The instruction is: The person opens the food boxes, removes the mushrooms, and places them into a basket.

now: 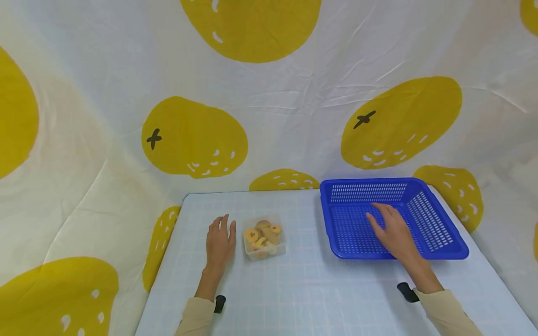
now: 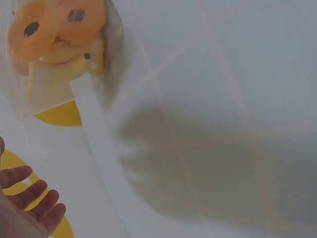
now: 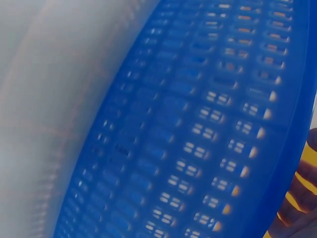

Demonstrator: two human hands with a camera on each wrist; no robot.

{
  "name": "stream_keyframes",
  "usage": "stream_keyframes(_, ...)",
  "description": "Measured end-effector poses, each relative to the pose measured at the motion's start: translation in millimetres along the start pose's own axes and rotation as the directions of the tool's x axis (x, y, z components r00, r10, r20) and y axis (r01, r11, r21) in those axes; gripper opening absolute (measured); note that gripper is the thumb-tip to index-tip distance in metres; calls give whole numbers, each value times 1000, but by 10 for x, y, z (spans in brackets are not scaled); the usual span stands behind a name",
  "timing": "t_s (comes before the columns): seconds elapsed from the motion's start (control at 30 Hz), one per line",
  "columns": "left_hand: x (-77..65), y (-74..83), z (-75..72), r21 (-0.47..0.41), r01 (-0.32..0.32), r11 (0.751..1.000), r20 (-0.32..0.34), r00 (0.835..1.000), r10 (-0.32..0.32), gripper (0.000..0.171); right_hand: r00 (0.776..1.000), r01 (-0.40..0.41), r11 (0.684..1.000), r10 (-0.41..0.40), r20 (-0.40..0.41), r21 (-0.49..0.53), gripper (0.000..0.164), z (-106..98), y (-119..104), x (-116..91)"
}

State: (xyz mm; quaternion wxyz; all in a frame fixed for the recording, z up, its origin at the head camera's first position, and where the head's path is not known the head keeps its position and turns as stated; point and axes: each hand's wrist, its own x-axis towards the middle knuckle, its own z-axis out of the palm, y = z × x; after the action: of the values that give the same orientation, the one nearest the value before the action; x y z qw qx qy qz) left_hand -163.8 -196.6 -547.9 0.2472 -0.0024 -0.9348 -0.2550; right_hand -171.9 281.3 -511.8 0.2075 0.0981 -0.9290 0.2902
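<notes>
My left hand (image 1: 219, 242) is just left of a small clear plastic box (image 1: 277, 251), its fingers loosely extended and holding nothing. Inside the box lie several small orange, yellow and brown food-shaped pieces (image 1: 269, 234). In the left wrist view the box's pieces (image 2: 79, 22) show at the upper left, apart from the relaxed left fingers (image 2: 44, 204). Over the blue plastic basket (image 1: 357, 256) hovers my right hand (image 1: 394, 233), thumb and fingers spread with nothing between them. The right wrist view is mostly filled by the basket's slotted wall (image 3: 163, 124), the fingers beyond its rim.
A pale checked cloth covers the table (image 1: 302, 289). Behind and beside it hangs a white curtain (image 1: 286, 126) printed with large yellow fruit. The basket stands at the table's far right, close to the back edge. Black straps (image 1: 407, 292) show at both wrists.
</notes>
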Motion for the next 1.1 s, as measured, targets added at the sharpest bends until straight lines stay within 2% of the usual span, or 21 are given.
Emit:
stream_keyframes(0.2,-22,117,53,-63,-35,997,-43,999,32,39,1000,-7,998,6,27,61,38,64,-175,-18)
stream_keyframes(0.43,-64,276,69,-125,10,992,8,1000,-9,41,1000,20,992,-21,5,122,33,153,-378,-28)
stream_keyframes(0.67,-91,385,104,-176,11,984,17,1000,-8,39,999,44,984,-44,-1,170,29,277,-498,-41)
stream_keyframes(0.93,-121,453,153,-195,77,978,38,997,-71,39,997,65,971,-70,15,231,27,437,-667,-33)
stream_keyframes(1.1,-131,502,176,-238,123,963,43,992,-116,41,996,87,960,-93,10,266,26,526,-792,-30)
